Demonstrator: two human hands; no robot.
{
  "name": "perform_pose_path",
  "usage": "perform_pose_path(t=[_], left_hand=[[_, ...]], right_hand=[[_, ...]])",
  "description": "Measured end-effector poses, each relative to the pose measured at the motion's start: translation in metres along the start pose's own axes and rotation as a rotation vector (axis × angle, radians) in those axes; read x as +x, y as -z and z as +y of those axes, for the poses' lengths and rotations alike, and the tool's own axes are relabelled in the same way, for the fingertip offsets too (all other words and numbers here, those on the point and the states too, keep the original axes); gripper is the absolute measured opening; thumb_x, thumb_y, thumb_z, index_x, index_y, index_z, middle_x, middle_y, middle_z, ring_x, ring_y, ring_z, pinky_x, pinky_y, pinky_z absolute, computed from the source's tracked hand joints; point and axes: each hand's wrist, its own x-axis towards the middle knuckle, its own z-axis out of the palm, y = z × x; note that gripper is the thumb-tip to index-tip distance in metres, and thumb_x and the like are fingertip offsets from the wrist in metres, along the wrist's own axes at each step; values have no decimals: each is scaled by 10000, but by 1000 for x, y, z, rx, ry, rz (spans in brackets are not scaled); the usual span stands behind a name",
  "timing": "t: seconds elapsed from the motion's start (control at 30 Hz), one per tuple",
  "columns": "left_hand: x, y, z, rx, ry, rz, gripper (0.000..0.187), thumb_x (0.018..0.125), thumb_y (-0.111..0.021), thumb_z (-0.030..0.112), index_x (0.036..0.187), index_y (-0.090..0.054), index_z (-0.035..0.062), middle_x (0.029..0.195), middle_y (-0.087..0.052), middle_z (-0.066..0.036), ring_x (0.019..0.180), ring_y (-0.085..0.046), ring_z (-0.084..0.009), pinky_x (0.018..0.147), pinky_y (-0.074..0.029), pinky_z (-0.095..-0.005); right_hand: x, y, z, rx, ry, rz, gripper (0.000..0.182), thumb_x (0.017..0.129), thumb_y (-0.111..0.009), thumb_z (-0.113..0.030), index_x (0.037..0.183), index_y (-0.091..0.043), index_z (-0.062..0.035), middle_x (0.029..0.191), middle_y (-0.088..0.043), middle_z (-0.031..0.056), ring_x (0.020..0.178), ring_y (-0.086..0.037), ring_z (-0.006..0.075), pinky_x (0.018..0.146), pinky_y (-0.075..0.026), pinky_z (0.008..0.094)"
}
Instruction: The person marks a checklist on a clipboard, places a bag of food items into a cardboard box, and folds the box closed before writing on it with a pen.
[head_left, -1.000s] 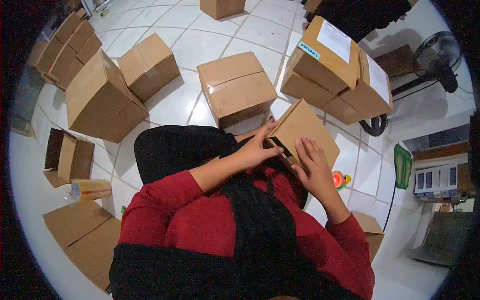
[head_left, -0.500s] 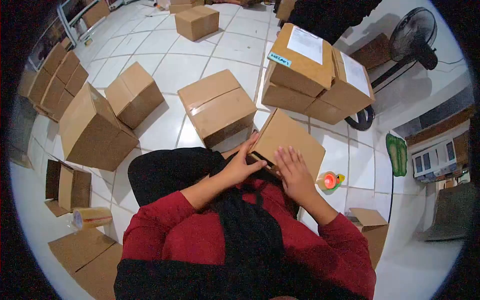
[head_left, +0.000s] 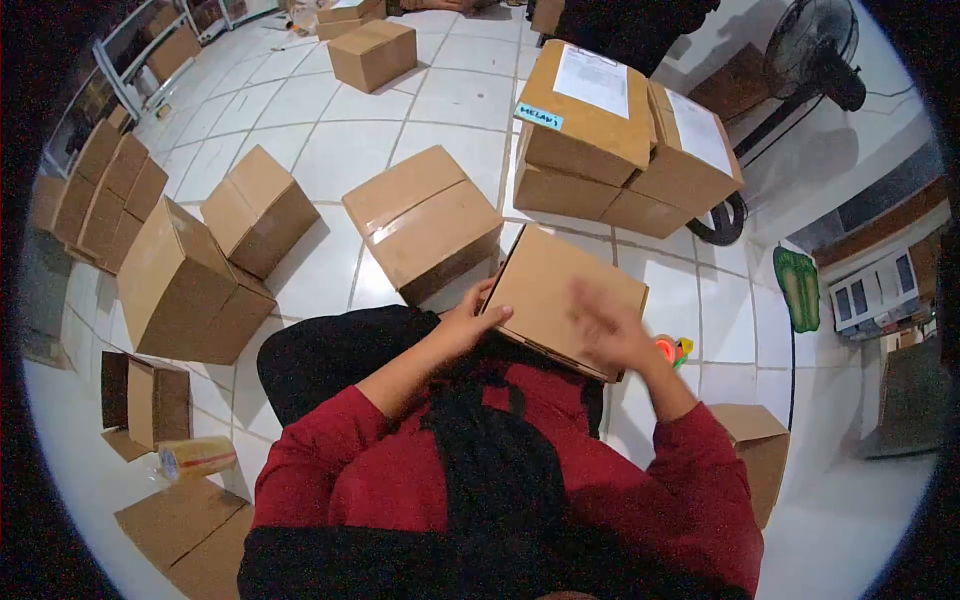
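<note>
Left hand (head_left: 468,325): fingers grip the lap box's left edge, thumb on top, probably to steady it; the other fingertips are hidden.
Right hand (head_left: 610,330): motion-blurred over the lap box's right part; we cannot tell whether its fingers are open, closed or touching cardboard.
Lap box (head_left: 545,270): between our hands, in front of our body, broad face up; its underside is hidden.
Orange roll (head_left: 666,348): on the floor (head_left: 460,95) just right of the lap box, partly covered by our wrist.
Clear tape (head_left: 205,458): towards the floor's left edge, likely set there for easy reach.
Taped box (head_left: 425,220): just beyond the lap box.
Labelled boxes (head_left: 590,110): towards the floor's right edge, papers up, perhaps for reading; their print is illegible to us.
Fan (head_left: 815,50): by the floor's far right corner, top cut off.
</note>
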Motion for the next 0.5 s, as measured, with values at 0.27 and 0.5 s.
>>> perform_pose_path(t=[0.27,0.5], left_hand=[[-4,2,4,-45,31,-36,670,770,-547,299,1250,-174,18,1168,-392,-147,1049,-407,-208,867,-327,-293],[-13,-4,21,12,-50,-84,709,747,-588,182,1269,-129,38,1222,-315,-141,1087,-357,-225,891,-306,-324]], right_hand=[[28,49,-6,-44,-192,402,313,768,-518,-159,1066,-491,-67,1057,-485,90,972,-466,195,830,-363,300],[-13,7,-36,-531,-241,194,276,716,-536,-161,961,-524,-34,945,-505,156,868,-506,268,727,-413,319]])
